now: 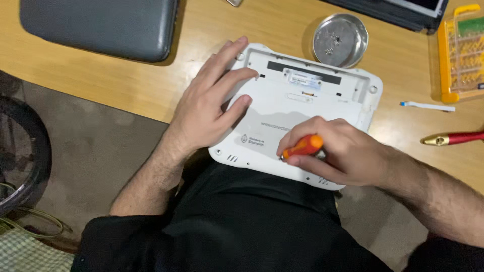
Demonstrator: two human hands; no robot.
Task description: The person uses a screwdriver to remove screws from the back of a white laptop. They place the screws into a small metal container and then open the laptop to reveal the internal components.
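White plastic fills the middle of the view: a small laptop [297, 108] lies upside down at the near edge of the wooden table [151, 83], its near side overhanging toward the person's lap. Left hand [206, 108] is spread flat on the left part of the shell, fingers wide and holding nothing, just pressing it down. Right hand [335, 151] is curled tight round an orange-handled screwdriver [305, 146], working low on the near side of the case. Now the risks as I judge them: the tip could skip out of a screw head and gouge the plastic, especially if the driver leans; the laptop sits so close to the table's edge that a hard push could tip it off toward the floor; and a freed screw could roll off there before reaching the round metal dish [340, 40] at the far side. Hard to read from here: the driver's tip and whichever screw it meets are buried under the right hand's fingers [307, 161], so I cannot tell if it is seated. What lies in the dish is too small to name. A yellow bit case [460, 53] is cut off at the right edge, a red-handled tool [454, 138] too, and a grey case [98, 25] runs out at the far left
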